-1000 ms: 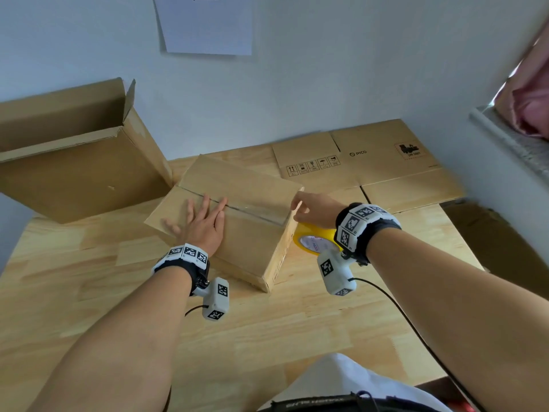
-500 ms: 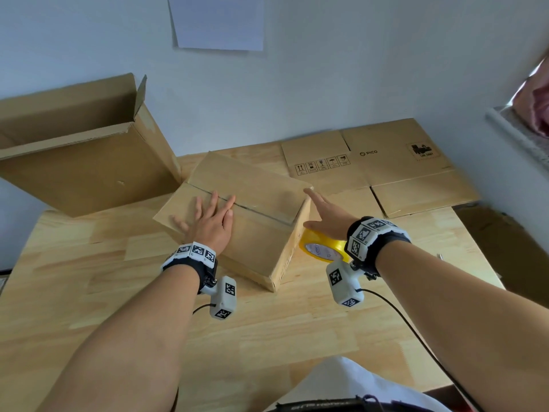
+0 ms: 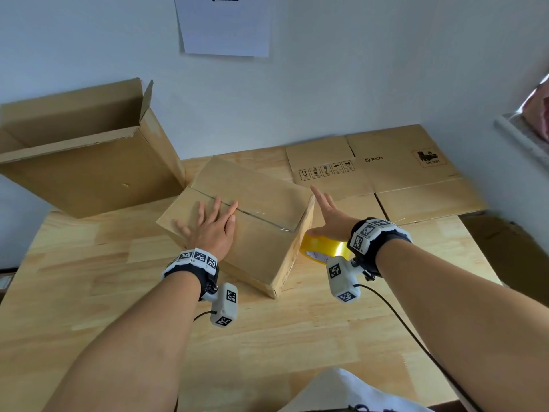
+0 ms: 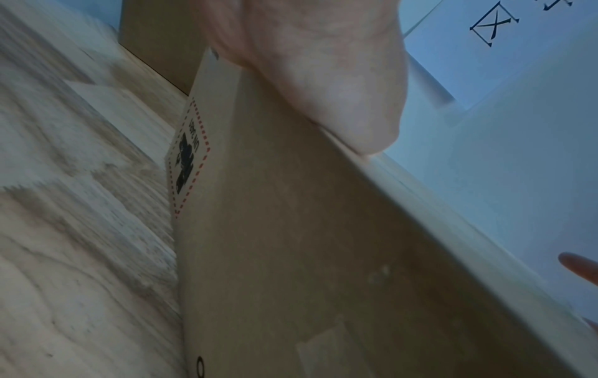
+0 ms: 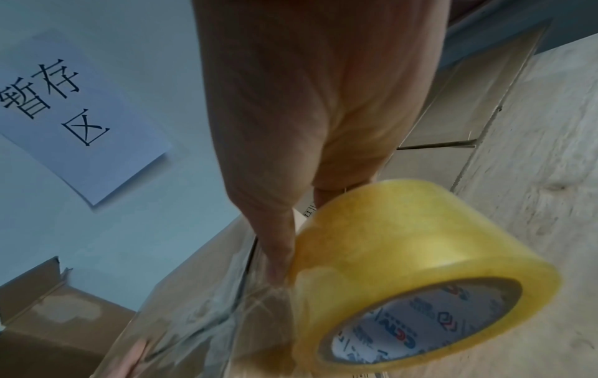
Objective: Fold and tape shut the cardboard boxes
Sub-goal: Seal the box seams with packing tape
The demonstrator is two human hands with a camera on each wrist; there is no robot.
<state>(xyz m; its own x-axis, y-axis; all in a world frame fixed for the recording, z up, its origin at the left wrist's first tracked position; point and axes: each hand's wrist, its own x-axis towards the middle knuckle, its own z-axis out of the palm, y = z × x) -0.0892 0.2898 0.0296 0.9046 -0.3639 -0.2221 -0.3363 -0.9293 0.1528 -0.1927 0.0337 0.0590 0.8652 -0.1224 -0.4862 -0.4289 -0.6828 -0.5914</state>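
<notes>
Cardboard box [image 3: 255,221] sits closed near the middle of your wooden table [image 3: 89,292], turned at an angle, its two top flaps meeting along a seam that carries a strip of clear tape [image 3: 267,219] running to the right edge. Your left hand [image 3: 212,230] lies flat on the box top, fingers straight and slightly spread, fingertips reaching the seam; it presses and grips nothing. In the left wrist view the heel of that hand [image 4: 323,76] bears on the top edge of the box [image 4: 323,255], whose side shows a red dashed diamond label [image 4: 187,163].

Your right hand [image 3: 329,217] is just off the box's right end, fingers stretched out straight and spread, pointing away from you, palm toward the box side. The yellow tape roll [image 3: 325,249] is under that hand, right beside the box's lower right side. In the right wrist view the roll [image 5: 420,268] hangs close below your palm [image 5: 323,102], with crumpled clear tape [image 5: 226,307] stretching from it toward the box; you cannot tell from the pictures whether the thumb hooks the roll.

An open cardboard box [image 3: 86,153] leans at the table's far left, touching the closed box's corner. Flattened PICO cartons [image 3: 386,168] lie at the far right. A white paper sheet [image 3: 225,25] is on the wall.
</notes>
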